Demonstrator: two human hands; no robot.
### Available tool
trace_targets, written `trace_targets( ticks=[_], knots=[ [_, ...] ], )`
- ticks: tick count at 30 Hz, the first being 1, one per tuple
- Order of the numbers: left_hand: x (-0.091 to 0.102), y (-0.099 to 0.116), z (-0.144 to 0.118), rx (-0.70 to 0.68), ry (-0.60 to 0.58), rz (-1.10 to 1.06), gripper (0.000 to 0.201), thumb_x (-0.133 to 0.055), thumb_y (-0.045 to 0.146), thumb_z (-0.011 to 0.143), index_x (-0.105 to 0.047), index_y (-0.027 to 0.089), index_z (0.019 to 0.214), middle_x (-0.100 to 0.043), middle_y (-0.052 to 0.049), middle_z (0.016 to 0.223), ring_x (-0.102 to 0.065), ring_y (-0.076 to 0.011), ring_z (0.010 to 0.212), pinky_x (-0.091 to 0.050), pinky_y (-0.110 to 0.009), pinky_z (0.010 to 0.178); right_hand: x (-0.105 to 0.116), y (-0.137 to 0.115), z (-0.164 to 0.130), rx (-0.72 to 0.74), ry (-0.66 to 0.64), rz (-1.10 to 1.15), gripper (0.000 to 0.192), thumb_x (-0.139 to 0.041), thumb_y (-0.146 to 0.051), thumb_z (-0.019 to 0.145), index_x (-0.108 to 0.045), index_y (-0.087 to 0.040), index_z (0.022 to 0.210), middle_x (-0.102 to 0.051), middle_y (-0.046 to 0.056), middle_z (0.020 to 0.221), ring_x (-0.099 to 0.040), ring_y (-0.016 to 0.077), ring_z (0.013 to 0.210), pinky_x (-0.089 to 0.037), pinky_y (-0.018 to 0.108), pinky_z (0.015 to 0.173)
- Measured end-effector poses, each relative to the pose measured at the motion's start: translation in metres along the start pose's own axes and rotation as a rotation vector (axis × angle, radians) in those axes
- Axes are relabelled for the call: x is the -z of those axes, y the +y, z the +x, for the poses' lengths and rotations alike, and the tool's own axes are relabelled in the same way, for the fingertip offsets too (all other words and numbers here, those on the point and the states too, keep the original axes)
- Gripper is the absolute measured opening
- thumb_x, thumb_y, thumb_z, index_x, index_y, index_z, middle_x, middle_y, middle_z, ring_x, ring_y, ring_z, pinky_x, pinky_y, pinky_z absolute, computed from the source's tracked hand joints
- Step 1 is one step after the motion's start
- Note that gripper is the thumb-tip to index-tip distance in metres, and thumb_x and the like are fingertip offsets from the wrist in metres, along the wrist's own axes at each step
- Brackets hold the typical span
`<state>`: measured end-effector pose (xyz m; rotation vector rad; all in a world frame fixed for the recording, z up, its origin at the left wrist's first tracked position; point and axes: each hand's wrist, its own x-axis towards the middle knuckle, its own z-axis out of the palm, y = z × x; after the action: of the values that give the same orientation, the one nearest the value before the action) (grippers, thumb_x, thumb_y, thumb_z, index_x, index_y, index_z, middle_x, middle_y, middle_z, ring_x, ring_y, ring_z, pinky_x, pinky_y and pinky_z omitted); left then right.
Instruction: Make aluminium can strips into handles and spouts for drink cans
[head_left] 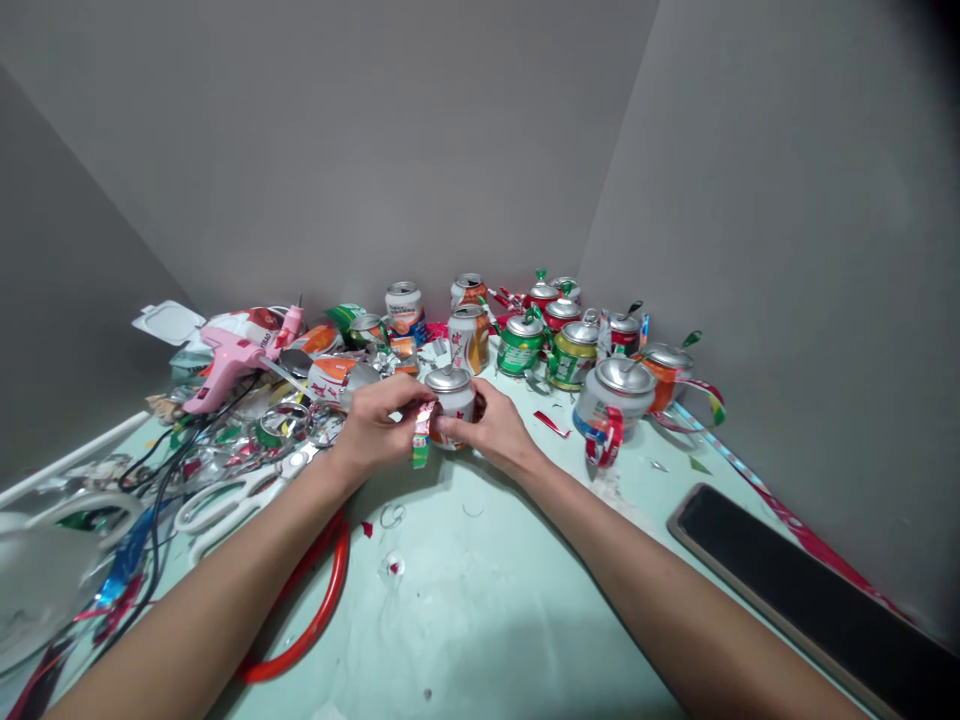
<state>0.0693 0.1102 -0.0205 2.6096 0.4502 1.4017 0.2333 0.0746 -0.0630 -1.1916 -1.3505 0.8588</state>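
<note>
A small cut drink can (452, 393) with a silver domed top stands on the pale green table (480, 590) in the middle. My left hand (373, 425) pinches a coloured metal strip (421, 440) against the can's left side. My right hand (489, 428) grips the can from the right and steadies it. The strip hangs down between both hands, red at the top and green at the bottom.
Several finished can teapots (615, 392) stand behind and to the right. A pink glue gun (229, 365), white scissors (225, 500), cables and can scraps lie left. A red ring (315, 610) lies under my left arm. A dark phone (795, 585) lies at right.
</note>
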Motion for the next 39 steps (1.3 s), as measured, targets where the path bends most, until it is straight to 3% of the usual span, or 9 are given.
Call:
trace_targets(
  ticks=[9, 30, 34, 39],
  knots=[
    [0.0, -0.006, -0.01, -0.153, 0.02, 0.195, 0.017, -0.056, 0.009, 0.073, -0.057, 0.015, 0.089, -0.065, -0.006, 0.074, -0.061, -0.015, 0.065, -0.048, -0.024, 0.059, -0.004, 0.001, 0.001, -0.049, 0.028, 0.032, 0.052, -0.075, -0.034, 0.059, -0.058, -0.018, 0.106, -0.066, 0.007, 0.1, -0.061, 0.0216, 0.09, -0.047, 0.039, 0.081],
    [-0.002, -0.004, -0.009, -0.152, 0.041, 0.322, 0.017, -0.049, 0.007, 0.073, -0.057, 0.017, 0.085, -0.065, -0.005, 0.073, -0.062, -0.0149, 0.064, -0.049, -0.024, 0.057, -0.007, -0.001, 0.0, -0.077, 0.04, 0.072, 0.05, -0.075, -0.037, 0.059, -0.058, -0.018, 0.102, -0.066, 0.007, 0.098, -0.061, 0.0215, 0.088, -0.048, 0.04, 0.08],
    [-0.002, -0.003, -0.008, -0.148, 0.051, 0.332, 0.015, -0.049, 0.009, 0.072, -0.057, 0.017, 0.082, -0.065, -0.004, 0.07, -0.062, -0.014, 0.061, -0.05, -0.023, 0.056, -0.004, -0.005, -0.001, -0.081, 0.006, 0.104, 0.055, -0.077, -0.033, 0.055, -0.056, -0.018, 0.103, -0.065, 0.007, 0.1, -0.061, 0.022, 0.09, -0.047, 0.041, 0.081],
    [-0.001, -0.003, -0.009, -0.14, 0.048, 0.332, 0.016, -0.048, 0.008, 0.072, -0.058, 0.016, 0.082, -0.066, -0.004, 0.07, -0.063, -0.0142, 0.061, -0.05, -0.023, 0.055, 0.0, -0.011, -0.002, -0.104, -0.075, 0.131, 0.075, -0.081, -0.024, 0.044, -0.047, -0.018, 0.11, -0.062, 0.006, 0.104, -0.06, 0.0223, 0.091, -0.048, 0.04, 0.081]
  ],
)
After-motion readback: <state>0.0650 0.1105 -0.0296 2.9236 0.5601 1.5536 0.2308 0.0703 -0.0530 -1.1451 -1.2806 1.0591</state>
